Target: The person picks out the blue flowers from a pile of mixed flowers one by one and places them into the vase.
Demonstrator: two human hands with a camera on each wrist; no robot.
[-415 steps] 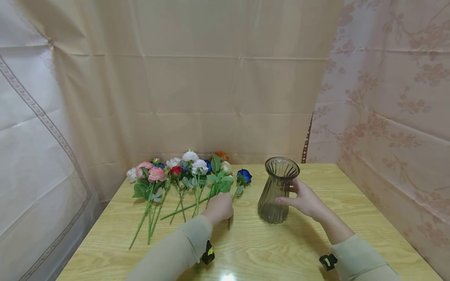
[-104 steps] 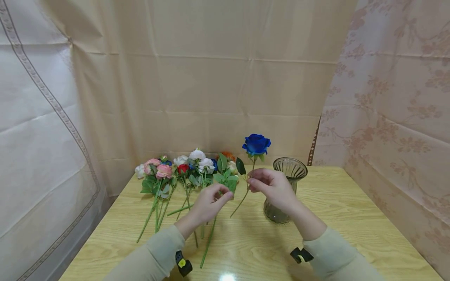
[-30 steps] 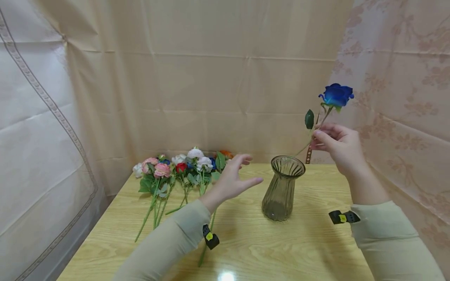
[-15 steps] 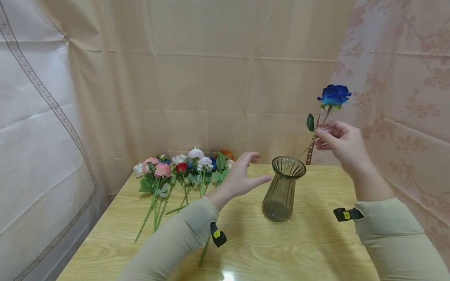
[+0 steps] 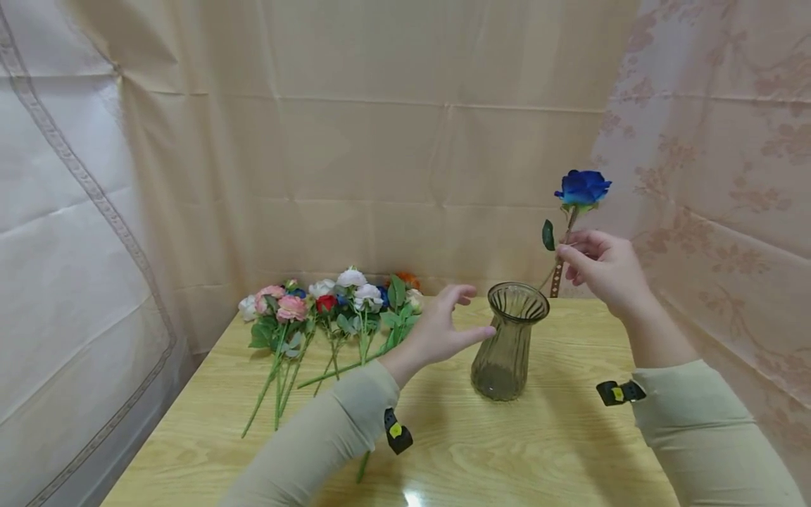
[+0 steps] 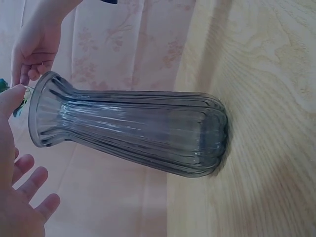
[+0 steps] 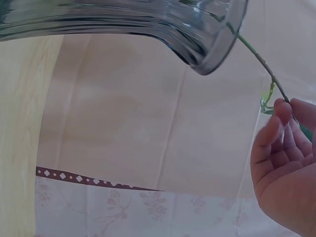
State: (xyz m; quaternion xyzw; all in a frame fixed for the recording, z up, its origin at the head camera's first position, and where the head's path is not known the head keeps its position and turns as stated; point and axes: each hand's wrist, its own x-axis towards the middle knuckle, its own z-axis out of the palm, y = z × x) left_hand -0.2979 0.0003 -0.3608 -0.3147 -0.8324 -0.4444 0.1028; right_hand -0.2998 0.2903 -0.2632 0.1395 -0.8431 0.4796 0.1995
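Note:
My right hand [image 5: 607, 273] pinches the stem of a blue rose [image 5: 583, 188] between thumb and fingertips, bloom up, above and right of a smoky ribbed glass vase [image 5: 500, 362]. The rose's stem [image 7: 261, 61] slants down to the vase's mouth, and its lower part shows through the glass in the right wrist view. Beside the vase's neck my left hand [image 5: 438, 329] is held with fingers spread and thumb apart, gripping nothing. Its thumb tip overlaps the vase's side in the head view. In the left wrist view the vase [image 6: 143, 131] stands upright on the table.
Left of the vase lie several artificial flowers: pink ones [image 5: 291, 308], white ones [image 5: 367, 297], a red one [image 5: 326, 303] and an orange one [image 5: 407, 280]. Their green stems point toward the near edge of the wooden table [image 5: 507, 451]. Beige curtain [image 5: 405, 155] hangs behind.
Earlier the right hand was at the vase; it then took the blue rose and brought it over the mouth. Lately the rose has lowered slightly leftward, and the left hand has shifted right.

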